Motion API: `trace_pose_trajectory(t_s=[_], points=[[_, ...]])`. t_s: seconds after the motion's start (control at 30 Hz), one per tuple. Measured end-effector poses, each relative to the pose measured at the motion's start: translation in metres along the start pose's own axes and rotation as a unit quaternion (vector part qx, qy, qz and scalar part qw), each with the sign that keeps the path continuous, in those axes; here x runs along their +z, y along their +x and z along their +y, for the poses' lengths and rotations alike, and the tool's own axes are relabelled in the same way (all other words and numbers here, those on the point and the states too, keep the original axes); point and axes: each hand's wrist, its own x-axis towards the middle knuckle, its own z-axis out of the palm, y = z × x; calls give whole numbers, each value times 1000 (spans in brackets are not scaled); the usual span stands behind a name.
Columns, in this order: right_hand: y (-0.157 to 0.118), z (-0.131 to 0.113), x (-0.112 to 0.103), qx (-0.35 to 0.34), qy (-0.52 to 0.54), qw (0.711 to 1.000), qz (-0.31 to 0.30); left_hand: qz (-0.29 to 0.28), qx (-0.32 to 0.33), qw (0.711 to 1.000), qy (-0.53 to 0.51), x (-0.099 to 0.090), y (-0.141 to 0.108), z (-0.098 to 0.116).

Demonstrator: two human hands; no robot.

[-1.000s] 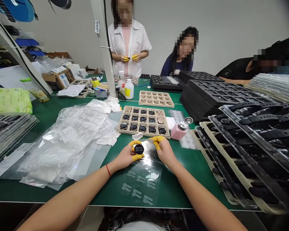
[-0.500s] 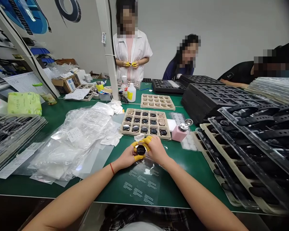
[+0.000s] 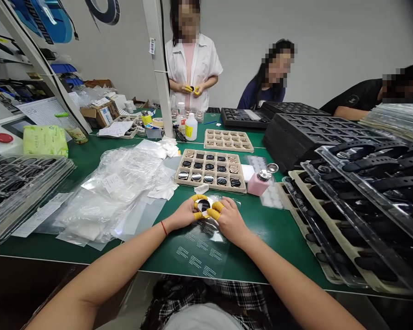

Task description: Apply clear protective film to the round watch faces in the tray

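Observation:
A round black watch head [image 3: 203, 206] with a glossy face sits between my hands, just below the tray. My left hand [image 3: 182, 214] grips it with yellow finger cots around its rim. My right hand [image 3: 229, 221], also wearing yellow cots, presses its fingertips against the right side. Part of the rim is hidden by my fingers. Under both hands lies a transparent printed film sheet [image 3: 201, 250]. A beige tray of round watch heads [image 3: 206, 187] stands just beyond my fingers.
A green workbench mat [image 3: 278, 247] carries plastic bags [image 3: 117, 192] on the left and a pink dispenser bottle [image 3: 259, 183] on the right. Trays of black watch straps [image 3: 375, 183] and black foam trays [image 3: 306, 137] fill the right. A co-worker in a white coat [image 3: 191, 64] stands opposite.
My hands have come together around the watch head, and my right fingertips have moved from above it to its right side. The whole view has shifted slightly as my head moved.

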Motion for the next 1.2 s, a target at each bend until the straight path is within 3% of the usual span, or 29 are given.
trace_pose_trajectory(t_s=[0.27,0.4,0.5,0.63,0.73,0.87,0.97,1.1,1.2], points=[[-10,-6,5,40,35,998,18,12,4,1000,13,4,-3,9],[-14,4,8,166,148,973,54,27,10,1000,10,6,-4,7],[-15,19,11,273,167,944,83,44,17,999,14,6,-4,5],[-13,34,10,317,141,934,89,57,28,998,7,7,-5,7],[-4,29,6,318,159,931,85,64,36,997,-5,9,-7,8],[19,7,8,281,238,929,30,56,29,998,-30,10,-6,6],[46,8,10,277,307,911,-3,59,31,997,-44,8,-2,6],[103,55,10,321,285,903,19,112,7,992,-63,1,4,11],[154,99,17,364,233,901,22,117,-13,990,-82,-2,7,13]])
